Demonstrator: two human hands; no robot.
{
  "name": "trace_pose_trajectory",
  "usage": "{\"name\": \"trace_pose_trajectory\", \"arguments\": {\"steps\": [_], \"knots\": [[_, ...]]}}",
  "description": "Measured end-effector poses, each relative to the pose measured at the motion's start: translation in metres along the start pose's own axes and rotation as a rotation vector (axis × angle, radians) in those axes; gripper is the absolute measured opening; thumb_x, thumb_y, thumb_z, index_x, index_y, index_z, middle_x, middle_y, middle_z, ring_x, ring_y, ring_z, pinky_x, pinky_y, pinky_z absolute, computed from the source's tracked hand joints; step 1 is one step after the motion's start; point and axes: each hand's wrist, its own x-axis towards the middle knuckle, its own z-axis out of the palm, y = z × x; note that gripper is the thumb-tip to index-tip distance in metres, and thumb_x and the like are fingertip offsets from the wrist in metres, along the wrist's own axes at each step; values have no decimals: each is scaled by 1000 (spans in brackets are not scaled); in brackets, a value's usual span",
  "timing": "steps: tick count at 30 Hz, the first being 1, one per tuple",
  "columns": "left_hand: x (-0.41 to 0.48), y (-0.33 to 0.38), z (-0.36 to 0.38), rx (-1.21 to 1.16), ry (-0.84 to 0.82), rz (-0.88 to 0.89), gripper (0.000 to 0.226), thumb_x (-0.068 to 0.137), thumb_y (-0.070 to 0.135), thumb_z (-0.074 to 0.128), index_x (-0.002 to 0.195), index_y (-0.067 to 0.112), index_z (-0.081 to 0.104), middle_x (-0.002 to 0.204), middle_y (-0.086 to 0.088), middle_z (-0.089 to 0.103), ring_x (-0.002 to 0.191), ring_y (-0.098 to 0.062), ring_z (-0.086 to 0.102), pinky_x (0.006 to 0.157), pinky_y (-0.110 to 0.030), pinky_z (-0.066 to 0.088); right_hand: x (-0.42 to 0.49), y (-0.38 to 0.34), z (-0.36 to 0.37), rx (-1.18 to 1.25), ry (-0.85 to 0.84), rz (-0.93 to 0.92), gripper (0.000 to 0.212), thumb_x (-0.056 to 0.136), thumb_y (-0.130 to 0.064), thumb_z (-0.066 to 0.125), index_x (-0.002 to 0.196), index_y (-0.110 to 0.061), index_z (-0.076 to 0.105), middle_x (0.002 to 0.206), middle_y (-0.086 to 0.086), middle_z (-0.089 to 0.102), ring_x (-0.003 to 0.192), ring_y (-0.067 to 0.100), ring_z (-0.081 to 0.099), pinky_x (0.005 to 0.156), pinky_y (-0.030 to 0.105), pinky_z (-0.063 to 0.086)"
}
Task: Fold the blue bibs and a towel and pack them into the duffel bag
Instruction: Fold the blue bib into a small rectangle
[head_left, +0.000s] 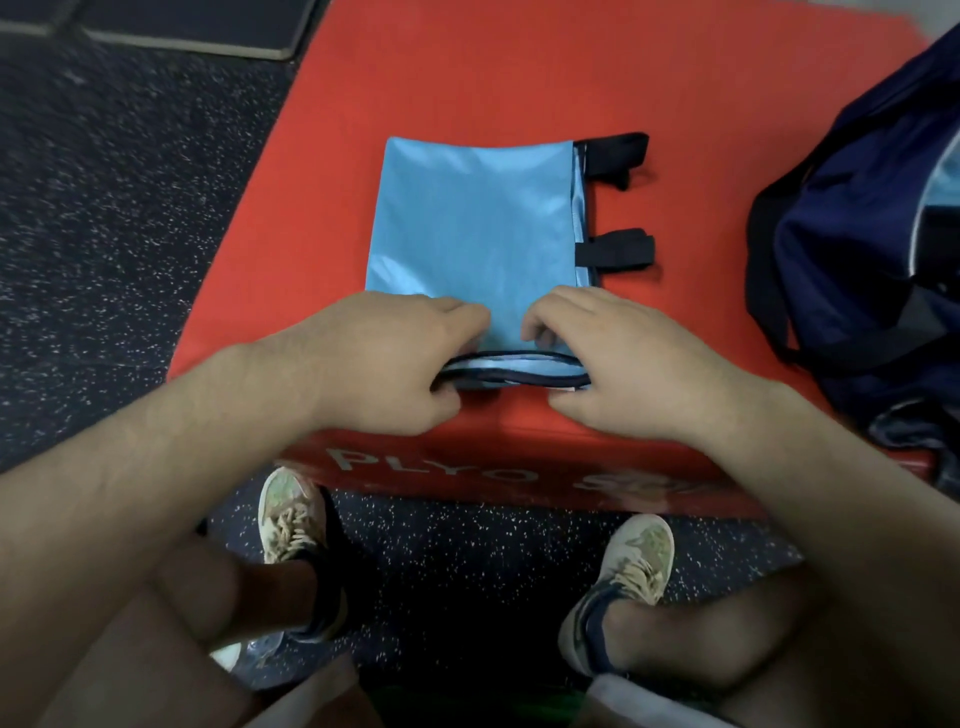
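A light blue bib (472, 218) lies folded flat on the red plyo box (519, 83), with black straps (615, 249) sticking out on its right side. Both hands are at its near edge, where dark trim shows. My left hand (384, 364) pinches the near left corner, fingers on top and thumb under the edge. On the near right corner, my right hand (618, 358) pinches the bib the same way. A navy duffel bag (862, 218) sits at the right end of the box, partly cut off by the frame.
The box stands on dark speckled rubber flooring (104, 208). My knees and two pale sneakers (293, 514) are just in front of the box's near side. A grey-edged mat (182, 31) lies on the floor at the far left.
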Motion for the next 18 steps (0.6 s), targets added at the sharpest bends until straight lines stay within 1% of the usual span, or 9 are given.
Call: {"name": "trace_pose_trajectory", "arguments": {"steps": [2, 3, 5, 7, 8, 10, 12, 15, 18], "knots": [[-2, -6, -8, 89, -60, -54, 26, 81, 34, 58, 91, 32, 34, 87, 12, 43, 77, -14, 40, 65, -31, 32, -3, 6, -6, 24, 20, 55, 32, 75, -31, 68, 102, -30, 51, 101, -15, 51, 96, 11, 52, 80, 35, 46], [-3, -9, -11, 84, -96, -84, 27, 81, 32, 58, 86, 34, 31, 83, 13, 41, 74, -13, 40, 64, -31, 31, -4, 9, -9, 50, 30, 84, 26, 76, -33, 65, 98, -30, 50, 96, -15, 51, 90, 10, 52, 77, 35, 46], [-5, -16, -14, -21, -159, -132, 28, 82, 26, 58, 78, 33, 32, 76, 13, 45, 66, -11, 46, 59, -30, 35, -6, 13, -15, 108, 42, 118, 17, 78, -41, 56, 89, -30, 49, 86, -12, 53, 80, 11, 52, 72, 39, 47], [-6, -23, -17, -156, -181, -152, 23, 81, 22, 60, 75, 31, 39, 69, 8, 53, 61, -9, 50, 58, -34, 42, -8, 15, -20, 147, 40, 98, 23, 79, -47, 49, 81, -25, 51, 74, -7, 55, 71, 13, 52, 67, 44, 47], [-7, -25, -21, -226, -191, -160, 19, 79, 23, 61, 75, 28, 43, 66, 7, 54, 58, -9, 49, 57, -35, 41, -10, 15, -24, 179, 24, 85, 27, 80, -48, 51, 78, -21, 53, 71, -4, 56, 69, 15, 53, 66, 45, 46], [-11, -27, -30, -382, -246, -174, 11, 72, 28, 58, 75, 25, 48, 61, 10, 51, 53, -7, 44, 54, -31, 37, -13, 15, -32, 307, -73, 85, 25, 86, -37, 63, 77, -15, 57, 68, 1, 58, 65, 19, 55, 66, 46, 47], [-14, -28, -39, -525, -288, -171, 9, 68, 29, 55, 75, 24, 52, 57, 11, 45, 52, -5, 39, 52, -28, 32, -17, 17, -40, 482, -177, 92, 20, 89, -24, 70, 76, -13, 60, 68, 5, 58, 62, 15, 51, 65, 44, 45], [-15, -37, -49, -667, -214, -186, 8, 71, 28, 59, 78, 24, 57, 63, 5, 46, 59, -10, 41, 58, -32, 31, -16, 20, -43, 623, -124, 87, 21, 88, -28, 71, 85, -8, 66, 71, 2, 53, 65, 12, 47, 60, 42, 39], [-4, -49, -50, -700, -13, -298, 15, 71, 34, 62, 81, 23, 62, 63, 3, 50, 60, -13, 42, 60, -33, 32, -2, 27, -38, 615, 110, 189, 20, 89, -26, 72, 90, -7, 64, 65, -5, 52, 58, 6, 45, 57, 32, 37]]}}
